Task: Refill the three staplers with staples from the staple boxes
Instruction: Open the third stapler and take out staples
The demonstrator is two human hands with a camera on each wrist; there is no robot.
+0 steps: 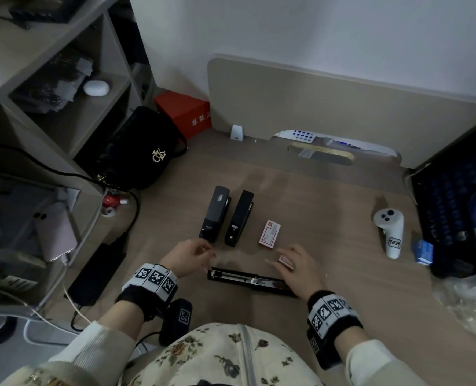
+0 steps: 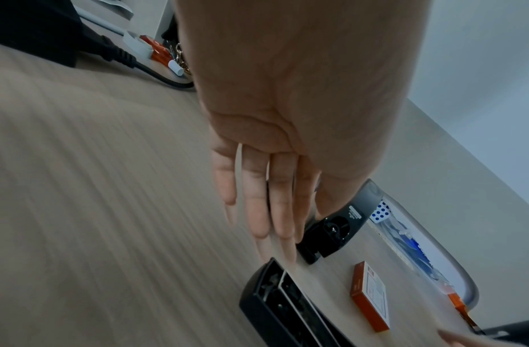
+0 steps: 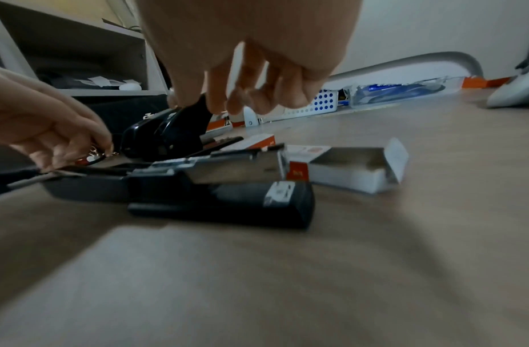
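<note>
Two closed black staplers (image 1: 214, 213) (image 1: 239, 218) stand side by side at mid-desk, with a closed red-and-white staple box (image 1: 269, 234) just to their right. The third stapler (image 1: 248, 280) lies flat near me, hinged open so its metal channel (image 3: 227, 166) shows. My left hand (image 1: 206, 257) hovers over that stapler's left end with fingers (image 2: 266, 199) straight. My right hand (image 1: 276, 260) hangs over its right end, fingers (image 3: 257, 94) loosely curled and holding nothing. An opened staple box (image 3: 346, 169) lies on the desk beside it.
A black handbag (image 1: 145, 151) and a red box (image 1: 186, 112) sit at the back left by a shelf unit (image 1: 50, 79). At the right are a white controller (image 1: 390, 232), a small blue box (image 1: 423, 252) and a dark crate (image 1: 454, 213).
</note>
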